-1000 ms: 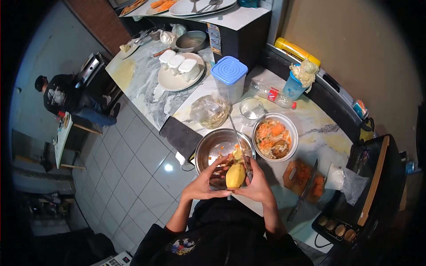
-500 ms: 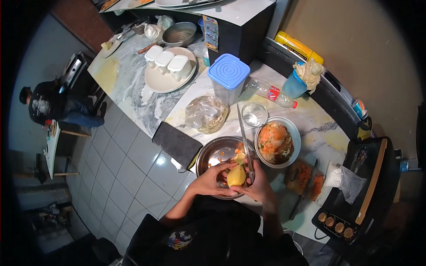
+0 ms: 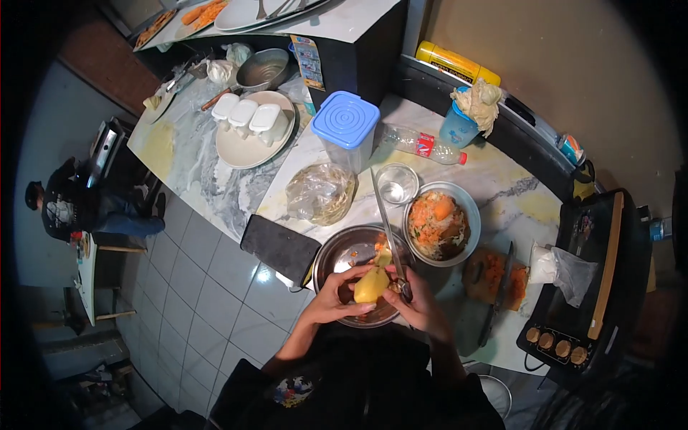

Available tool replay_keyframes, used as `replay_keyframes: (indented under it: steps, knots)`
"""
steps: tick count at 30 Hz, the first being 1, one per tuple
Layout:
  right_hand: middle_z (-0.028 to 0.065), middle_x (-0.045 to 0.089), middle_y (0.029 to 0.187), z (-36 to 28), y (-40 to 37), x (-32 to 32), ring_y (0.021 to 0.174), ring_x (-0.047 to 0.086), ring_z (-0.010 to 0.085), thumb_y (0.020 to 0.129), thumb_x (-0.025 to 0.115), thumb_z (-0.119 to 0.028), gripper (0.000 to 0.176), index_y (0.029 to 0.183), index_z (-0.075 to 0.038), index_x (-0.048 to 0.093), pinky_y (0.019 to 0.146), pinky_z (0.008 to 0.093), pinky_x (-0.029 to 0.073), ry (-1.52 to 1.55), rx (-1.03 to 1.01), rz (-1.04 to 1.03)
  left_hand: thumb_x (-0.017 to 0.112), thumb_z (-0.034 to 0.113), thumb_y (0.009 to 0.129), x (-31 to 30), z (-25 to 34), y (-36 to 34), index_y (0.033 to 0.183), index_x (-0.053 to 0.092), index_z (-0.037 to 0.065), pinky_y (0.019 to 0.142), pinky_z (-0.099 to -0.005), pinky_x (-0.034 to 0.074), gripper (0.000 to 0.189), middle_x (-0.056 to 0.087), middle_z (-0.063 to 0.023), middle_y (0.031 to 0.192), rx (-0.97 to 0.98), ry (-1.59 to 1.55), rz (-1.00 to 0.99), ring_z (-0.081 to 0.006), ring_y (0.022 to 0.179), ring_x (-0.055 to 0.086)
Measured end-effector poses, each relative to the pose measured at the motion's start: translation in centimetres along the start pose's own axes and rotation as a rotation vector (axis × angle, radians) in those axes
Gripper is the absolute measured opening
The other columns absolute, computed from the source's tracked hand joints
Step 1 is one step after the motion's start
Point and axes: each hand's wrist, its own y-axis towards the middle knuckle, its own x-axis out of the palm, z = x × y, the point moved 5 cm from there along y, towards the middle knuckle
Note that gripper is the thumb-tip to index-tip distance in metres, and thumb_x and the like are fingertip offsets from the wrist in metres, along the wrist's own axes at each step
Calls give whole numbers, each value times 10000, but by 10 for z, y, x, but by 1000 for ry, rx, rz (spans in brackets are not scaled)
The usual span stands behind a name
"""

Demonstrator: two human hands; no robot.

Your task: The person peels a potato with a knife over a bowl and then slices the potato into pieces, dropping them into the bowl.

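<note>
My left hand (image 3: 330,301) is closed around a yellow peeled potato (image 3: 370,286), held over a metal bowl (image 3: 323,271). In my right hand (image 3: 421,308) is a long knife (image 3: 386,222), its blade pointing up and away from me beside the potato; my right fingertips also touch the potato. A pale strip of peel seems to hang at the potato's far end. Orange scraps lie inside the metal bowl. Close to the knife stands a white bowl (image 3: 479,222) of shredded vegetables with an orange lump on top.
A second knife (image 3: 497,294) lies across a chopping board (image 3: 474,278) with orange pieces. Behind the bowls are a small clear bowl (image 3: 396,184), a bag of sprouts (image 3: 322,195), a blue-lidded container (image 3: 345,122) and a plastic bottle (image 3: 412,142). A person (image 3: 86,201) stands far left.
The potato has turned and tilted in my left hand, and my right hand has shifted slightly with the knife. The whole view has shifted a little.
</note>
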Motion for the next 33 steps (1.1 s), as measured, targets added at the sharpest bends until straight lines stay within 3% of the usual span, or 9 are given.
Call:
replay_keyframes:
  steps: [5, 7, 10, 14, 21, 23, 25, 27, 33]
  knots:
    - [140, 604, 984, -22, -17, -12, 924, 593, 188, 963, 524, -149, 362, 1250, 49, 427, 823, 301, 456, -130, 25, 34, 798, 0, 693, 10, 4, -5, 1376, 379, -62, 1012, -297, 384, 803, 496, -123, 1323, 19, -102, 55, -156, 1190, 490]
    - [186, 611, 879, -32, -23, -12, 830, 621, 295, 974, 487, -179, 367, 1266, 30, 412, 755, 346, 466, -354, -41, -19, 809, -3, 675, 16, 10, -10, 1376, 377, -60, 1040, -311, 364, 825, 481, -131, 1346, 130, -34, 68, -167, 1220, 471]
    - [265, 592, 844, -41, -28, -12, 775, 615, 399, 946, 541, -194, 380, 1239, 16, 421, 636, 439, 459, -344, -26, -48, 880, 287, 595, 16, -7, -13, 1343, 408, -63, 1064, -363, 326, 951, 467, -156, 1360, 81, -86, 180, -236, 1261, 448]
    - [262, 613, 848, -47, -34, -11, 782, 616, 433, 933, 566, -199, 450, 1310, -25, 392, 627, 480, 459, -418, 49, -49, 883, 352, 591, 19, -12, -16, 1347, 396, -71, 1065, -367, 325, 993, 405, -183, 1414, 136, -52, 207, -255, 1284, 429]
    - [239, 631, 899, -49, -35, -9, 749, 633, 406, 879, 645, -187, 622, 1409, -78, 338, 607, 444, 484, -425, -139, -84, 843, 249, 628, 23, -4, -19, 1379, 356, -73, 1099, -402, 273, 952, 294, -227, 1484, 184, 79, 147, -299, 1354, 345]
    - [144, 613, 700, -56, -34, -8, 594, 582, 339, 866, 662, -231, 680, 1434, -78, 323, 644, 398, 475, -562, -50, -131, 840, 234, 630, 28, 3, -19, 1374, 367, -72, 1103, -406, 267, 933, 298, -229, 1481, 145, 86, 144, -302, 1355, 343]
    - [133, 611, 694, -55, -34, -7, 585, 579, 323, 863, 665, -247, 701, 1446, -84, 313, 639, 392, 476, -585, -96, -96, 836, 218, 632, 26, 3, -15, 1369, 379, -72, 1108, -410, 260, 914, 301, -231, 1479, 110, 92, 136, -304, 1356, 341]
    - [122, 609, 688, -53, -38, -4, 576, 577, 306, 860, 668, -263, 722, 1459, -90, 303, 635, 385, 477, -601, -135, -69, 825, 43, 654, 26, 9, -14, 1344, 418, -70, 1086, -400, 312, 809, 258, -200, 1508, 267, 236, 24, -270, 1354, 350]
    - [110, 609, 688, -46, -42, 0, 560, 575, 266, 848, 680, -300, 723, 1450, -94, 337, 614, 360, 470, -775, -131, -84, 819, 26, 658, 24, 11, -15, 1359, 394, -73, 1060, -400, 370, 826, 245, -207, 1508, 225, 213, 12, -286, 1353, 353]
